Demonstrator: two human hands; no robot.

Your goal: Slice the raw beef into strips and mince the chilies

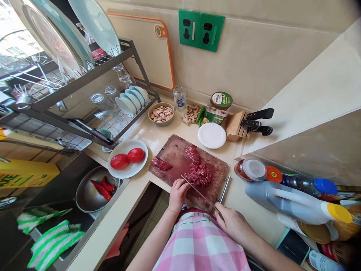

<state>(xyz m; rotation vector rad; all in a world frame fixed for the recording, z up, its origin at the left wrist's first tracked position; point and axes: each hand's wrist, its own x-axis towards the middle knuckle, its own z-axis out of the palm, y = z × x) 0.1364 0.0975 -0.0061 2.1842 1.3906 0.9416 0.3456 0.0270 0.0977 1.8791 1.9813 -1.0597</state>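
In my right hand (232, 222) is the handle of a knife (200, 194). Its thin blade slants up and left across the near part of a brown cutting board (175, 145). My left hand (179, 194) is at the board's near edge, fingers curled together close to the blade's tip; whatever they may hold is hidden. Just beyond the blade lies a pile of sliced raw red meat (199, 174), with a strip of slices trailing away from it. A separate chunk of meat (161, 163) rests at the board's left edge.
A plate (130, 172) with two peeled tomatoes stands left of the board. Behind are a bowl of garlic (161, 114), a white dish (211, 135) and a knife block (236, 126). Bottles (293, 203) crowd the right side. A dish rack (124, 56) overhangs the left, above the sink (56, 199).
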